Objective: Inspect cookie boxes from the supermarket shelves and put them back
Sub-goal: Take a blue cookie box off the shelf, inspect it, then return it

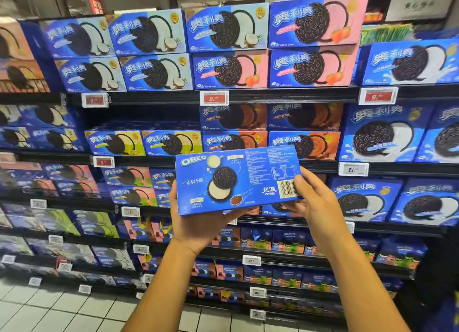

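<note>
I hold a blue cookie box (pixel 236 180) up in front of the shelves, its back panel facing me with the logo, cookie pictures, small print and a barcode. My left hand (pixel 196 222) grips its lower left edge from underneath, fingers hidden behind the box. My right hand (pixel 315 202) grips the right end, the thumb lying beside the barcode. The box tilts slightly, right end higher.
Several black shelves (pixel 285 95) hold rows of blue cookie boxes (pixel 231 69) with pink, white, green and brown flavour panels. Price tags (pixel 214 98) clip to the shelf edges. A gap shows above the yellow-green boxes (pixel 144 142). White floor tiles (pixel 49 311) lie lower left.
</note>
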{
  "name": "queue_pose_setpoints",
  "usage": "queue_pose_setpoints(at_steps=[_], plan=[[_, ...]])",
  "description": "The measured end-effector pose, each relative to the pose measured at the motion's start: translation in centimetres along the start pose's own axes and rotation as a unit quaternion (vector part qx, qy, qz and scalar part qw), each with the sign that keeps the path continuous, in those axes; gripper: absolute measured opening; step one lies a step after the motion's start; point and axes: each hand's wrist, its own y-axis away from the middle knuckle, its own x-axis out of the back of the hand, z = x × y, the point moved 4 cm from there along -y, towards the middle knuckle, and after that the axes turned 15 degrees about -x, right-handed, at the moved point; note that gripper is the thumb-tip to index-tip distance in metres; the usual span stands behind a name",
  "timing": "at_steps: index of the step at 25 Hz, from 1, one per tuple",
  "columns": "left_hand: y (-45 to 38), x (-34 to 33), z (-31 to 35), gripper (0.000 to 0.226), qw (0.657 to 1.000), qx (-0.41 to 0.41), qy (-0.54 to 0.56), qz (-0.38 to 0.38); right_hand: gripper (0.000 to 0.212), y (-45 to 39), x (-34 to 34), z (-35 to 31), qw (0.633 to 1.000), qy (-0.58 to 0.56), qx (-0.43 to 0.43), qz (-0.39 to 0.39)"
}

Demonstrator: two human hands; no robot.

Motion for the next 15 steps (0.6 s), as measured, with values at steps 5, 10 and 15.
queue_pose_setpoints(at_steps=[5, 10, 15], plan=[[0.8, 2.6, 2.3, 0.046, 0.964, -0.075, -0.190, 0.169, 0.045, 0.5, 1.1, -0.6, 0.998, -0.060, 0.022, -0.006], [0.0, 1.0, 3.1, 0.032, 0.915, -0.104, -0.324, 0.214, 0.047, -0.3, 1.5, -0.4, 0.996, -0.081, 0.013, 0.015], [-0.1, -0.7, 3.2, 0.039, 0.906, -0.149, -0.353, 0.181, 0.043, -1.0, 2.2, 0.7, 0.994, -0.107, -0.004, -0.020]])
